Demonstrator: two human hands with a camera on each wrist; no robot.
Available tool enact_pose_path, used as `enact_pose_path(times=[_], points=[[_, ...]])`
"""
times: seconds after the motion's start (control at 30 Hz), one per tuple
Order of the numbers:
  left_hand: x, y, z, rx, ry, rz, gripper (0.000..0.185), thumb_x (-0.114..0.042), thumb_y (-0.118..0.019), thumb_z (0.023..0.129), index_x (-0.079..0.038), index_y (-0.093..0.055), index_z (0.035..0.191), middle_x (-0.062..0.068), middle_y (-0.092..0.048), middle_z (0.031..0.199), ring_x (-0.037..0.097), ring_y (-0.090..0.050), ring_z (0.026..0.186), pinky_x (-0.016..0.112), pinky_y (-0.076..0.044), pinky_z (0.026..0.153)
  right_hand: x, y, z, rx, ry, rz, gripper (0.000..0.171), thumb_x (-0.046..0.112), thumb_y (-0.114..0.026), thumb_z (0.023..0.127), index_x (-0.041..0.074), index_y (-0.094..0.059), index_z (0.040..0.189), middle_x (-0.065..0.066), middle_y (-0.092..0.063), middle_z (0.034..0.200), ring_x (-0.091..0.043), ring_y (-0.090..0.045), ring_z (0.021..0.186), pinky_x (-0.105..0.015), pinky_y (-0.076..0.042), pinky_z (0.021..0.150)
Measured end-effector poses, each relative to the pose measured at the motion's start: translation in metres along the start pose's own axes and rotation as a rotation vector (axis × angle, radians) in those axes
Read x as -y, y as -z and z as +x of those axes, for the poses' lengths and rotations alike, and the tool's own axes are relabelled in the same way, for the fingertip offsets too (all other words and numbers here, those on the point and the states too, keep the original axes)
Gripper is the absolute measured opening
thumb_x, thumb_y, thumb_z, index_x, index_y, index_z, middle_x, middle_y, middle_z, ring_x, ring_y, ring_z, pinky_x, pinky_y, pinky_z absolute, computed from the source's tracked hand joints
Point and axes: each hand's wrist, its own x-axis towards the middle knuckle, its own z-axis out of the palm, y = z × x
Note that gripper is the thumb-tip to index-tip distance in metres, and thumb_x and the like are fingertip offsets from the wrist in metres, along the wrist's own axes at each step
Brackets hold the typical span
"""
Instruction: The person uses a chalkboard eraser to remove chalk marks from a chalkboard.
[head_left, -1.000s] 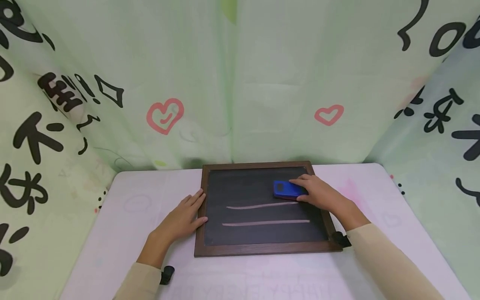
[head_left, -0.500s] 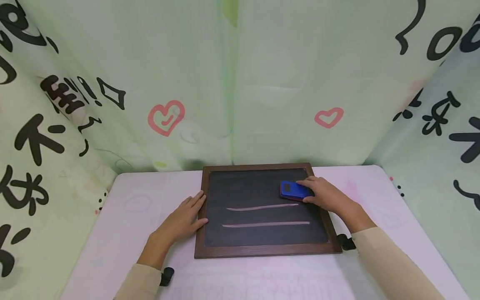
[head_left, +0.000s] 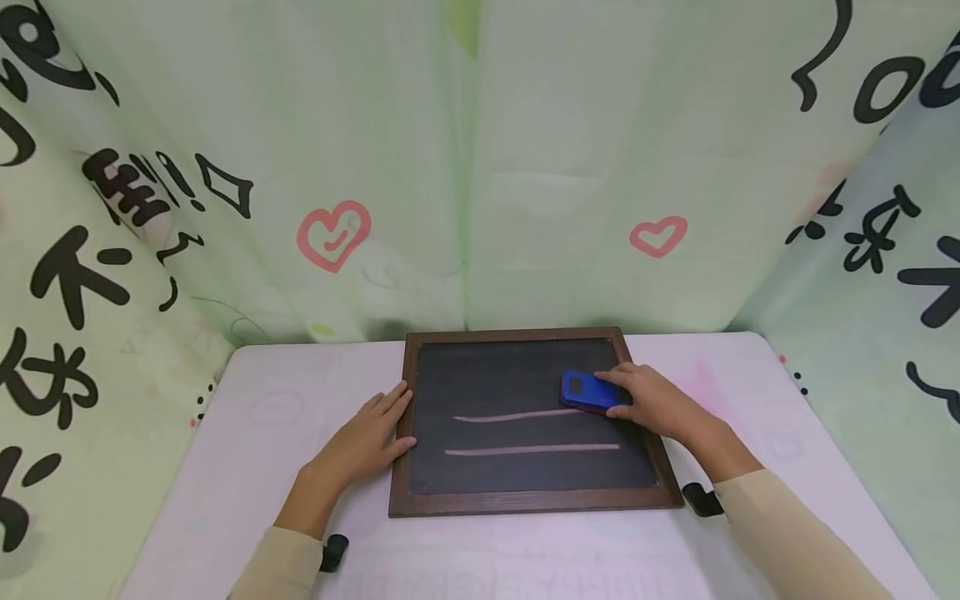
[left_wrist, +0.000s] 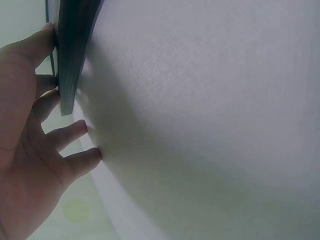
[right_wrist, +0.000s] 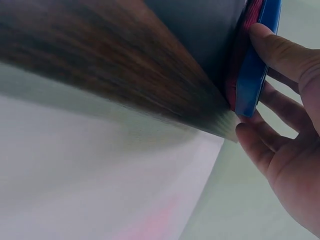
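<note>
A dark chalkboard (head_left: 517,392) in a brown wooden frame (head_left: 525,500) lies flat on a pale pink table (head_left: 247,467). Two long chalk lines (head_left: 525,432) cross its lower half. My right hand (head_left: 651,402) grips a blue eraser (head_left: 583,390) with a red underside (right_wrist: 246,35), pressed on the board just above the right end of the upper line. My left hand (head_left: 366,435) rests flat on the table, fingers straight, touching the frame's left edge (left_wrist: 70,60).
Light green cloth walls (head_left: 465,167) with black characters and red hearts close in the back and both sides. The table's rounded corners show at far left and far right. Bare tabletop lies in front of the board.
The right hand has slid the eraser right and then down toward the upper chalk line. The left hand has stayed put on the frame.
</note>
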Motion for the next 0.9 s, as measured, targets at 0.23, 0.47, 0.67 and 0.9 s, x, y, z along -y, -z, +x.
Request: enact_pose_path(times=[0.23, 0.47, 0.67, 0.9], points=[[0.001, -0.001, 0.001, -0.004, -0.01, 0.007, 0.076, -0.039, -0.064, 0.103, -0.006, -0.031, 0.163, 0.01, -0.023, 0.172, 0.048, -0.031, 0.152, 0.062, -0.038, 0.118, 0.001, -0.004, -0.009, -0.002, 0.023, -0.009, 0.062, 0.022, -0.083, 0.089, -0.002, -0.06, 0.141, -0.027, -0.063, 0.13, -0.049, -0.059, 0.12, -0.062, -0.051, 0.101], [0.0, 0.002, 0.001, 0.006, 0.003, 0.001, 0.076, -0.038, -0.065, 0.102, -0.004, -0.032, 0.162, 0.011, -0.024, 0.172, 0.049, -0.031, 0.152, 0.062, -0.037, 0.118, 0.004, -0.01, -0.011, -0.015, 0.051, -0.007, 0.062, 0.023, -0.084, 0.087, -0.002, -0.062, 0.139, -0.025, -0.064, 0.128, -0.048, -0.06, 0.119, -0.061, -0.052, 0.101], [-0.002, 0.004, 0.0, 0.009, 0.005, -0.001, 0.076, -0.036, -0.066, 0.102, -0.003, -0.033, 0.161, 0.013, -0.025, 0.171, 0.05, -0.032, 0.151, 0.062, -0.038, 0.117, 0.009, -0.011, -0.011, -0.009, 0.05, -0.015, 0.062, 0.024, -0.084, 0.088, -0.001, -0.062, 0.14, -0.024, -0.063, 0.13, -0.047, -0.06, 0.12, -0.061, -0.052, 0.101], [-0.001, 0.001, 0.002, 0.006, 0.002, 0.004, 0.076, -0.037, -0.065, 0.102, -0.003, -0.032, 0.162, 0.012, -0.024, 0.172, 0.049, -0.031, 0.151, 0.062, -0.038, 0.118, 0.014, -0.013, -0.01, 0.008, 0.061, -0.018, 0.063, 0.026, -0.082, 0.089, 0.0, -0.061, 0.142, -0.025, -0.063, 0.133, -0.046, -0.06, 0.122, -0.06, -0.052, 0.102]])
